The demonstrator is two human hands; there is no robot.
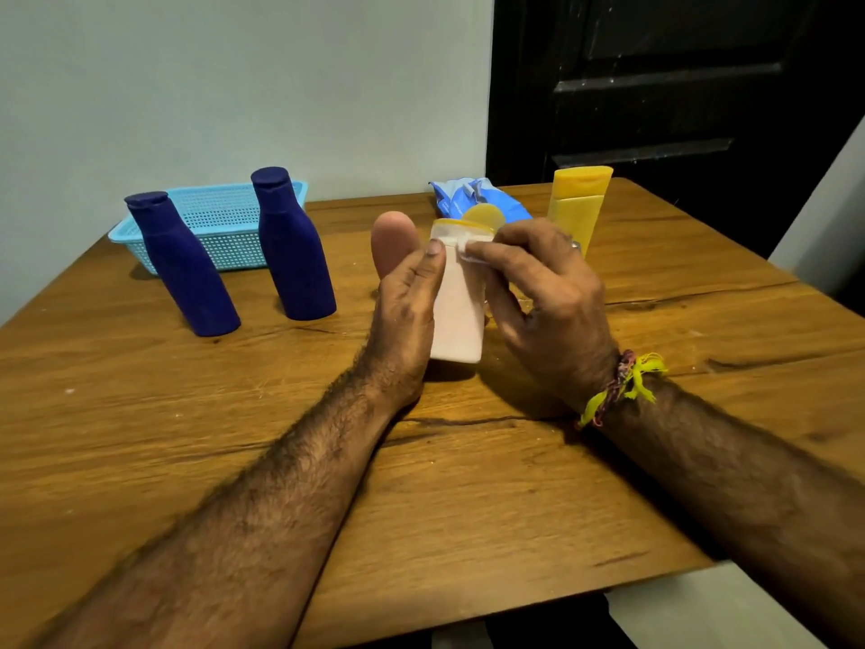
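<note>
Forearms reach in over the wooden surface (468,484), the right wrist tied with a yellow thread band (618,381). At the surface's middle the left hand (407,302) grips a pale bottle (461,311) upright, its yellow lid (484,215) flipped open. The right hand (543,292) pinches a white wipe (470,252) against the bottle's top. Behind stand a yellow bottle (578,203) and a blue packet (463,194); to the left, two dark blue bottles (185,269) (292,248) stand before a light blue basket (220,217).

Matt plastic pale pink bottle (458,311), perforated plastic basket (220,222), smooth grained wooden table (468,484), crinkly glossy packet (477,199).
</note>
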